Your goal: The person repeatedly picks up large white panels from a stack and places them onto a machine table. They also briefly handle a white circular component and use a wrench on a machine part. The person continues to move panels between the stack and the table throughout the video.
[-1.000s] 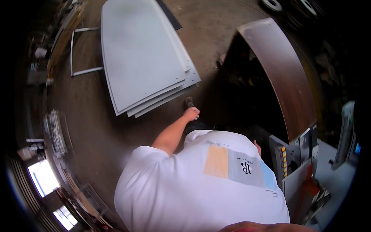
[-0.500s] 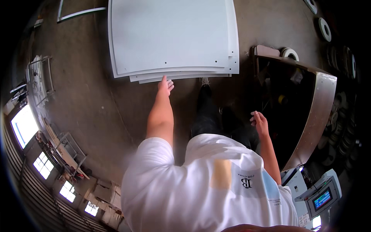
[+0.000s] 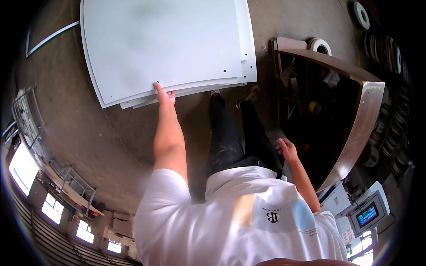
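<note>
A stack of large white sheets lies in front of me, their near edges fanned out slightly unevenly. Small dark holes show near the corners and edges. At the near edge my left hand pinches the top sheet, thumb on its upper face and fingers tucked beneath; how many sheets lie between them I cannot tell. My right hand hangs at my right side with its fingers curled in, beside the open dark cabinet. Nothing shows in it.
Inside the cabinet is a yellow roll among dark clutter. White rings stand behind it, and more rings line the far right. A control panel with a lit screen is at lower right. A metal rack stands to the left.
My left hand has gone from beside the sheets' near edge to gripping it, thumb on top. The view has shifted, so the stack appears farther left. My right hand still hangs at my side.
</note>
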The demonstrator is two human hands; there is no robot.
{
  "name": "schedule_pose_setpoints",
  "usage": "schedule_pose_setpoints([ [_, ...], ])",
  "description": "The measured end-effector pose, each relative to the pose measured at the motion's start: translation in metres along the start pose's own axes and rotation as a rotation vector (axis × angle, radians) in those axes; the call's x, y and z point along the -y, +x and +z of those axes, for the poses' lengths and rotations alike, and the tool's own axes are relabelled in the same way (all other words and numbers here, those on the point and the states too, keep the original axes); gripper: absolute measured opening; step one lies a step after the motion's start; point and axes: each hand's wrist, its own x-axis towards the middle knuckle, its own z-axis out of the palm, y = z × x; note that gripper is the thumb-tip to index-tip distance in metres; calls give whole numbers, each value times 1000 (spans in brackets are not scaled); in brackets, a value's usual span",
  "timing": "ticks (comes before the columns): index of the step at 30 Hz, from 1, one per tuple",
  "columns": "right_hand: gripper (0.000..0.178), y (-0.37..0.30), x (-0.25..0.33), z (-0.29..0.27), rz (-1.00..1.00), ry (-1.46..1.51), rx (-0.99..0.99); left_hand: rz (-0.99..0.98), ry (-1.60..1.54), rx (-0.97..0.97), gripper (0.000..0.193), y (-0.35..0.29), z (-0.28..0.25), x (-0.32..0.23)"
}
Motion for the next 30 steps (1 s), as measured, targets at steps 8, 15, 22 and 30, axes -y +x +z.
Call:
schedule_pose_setpoints([
  [8,32,60,48,0,-86,12,43,-52,-29,33,69,-28,27,57],
  [15,34,190,124,9,-552,-227,-164,-150,105,111,76,-68,62,97],
  [22,67,295,215,0,-417,-407,-258,-225,962,307,63,-59,15,36],
  [30,81,277,248,28,-370,-504,-335,809,1207,-623,57,3,-80,-119],
])
